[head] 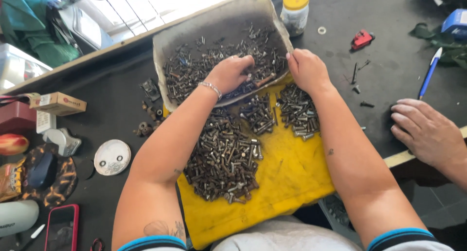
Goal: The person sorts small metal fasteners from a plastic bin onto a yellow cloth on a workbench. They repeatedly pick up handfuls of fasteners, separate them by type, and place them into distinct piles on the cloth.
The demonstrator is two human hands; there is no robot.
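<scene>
Sorting bolts [209, 61] in grey tray [168, 42], upper centre | left hand [228, 73] curled, fingering bolts | right hand [306, 68] gripping tray edge, fingers pressed together

Left hand [228, 73] digs among bolts [194, 68] in grey tray [214, 17]; right hand [306, 68] grips its edge.

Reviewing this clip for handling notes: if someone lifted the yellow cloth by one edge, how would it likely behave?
The yellow cloth drapes over the table edge, so it is probably floppy, not stiff. Loaded with piles of bolts, it would likely feel heavy and sag. The loose bolts would probably slide and roll off.
</scene>
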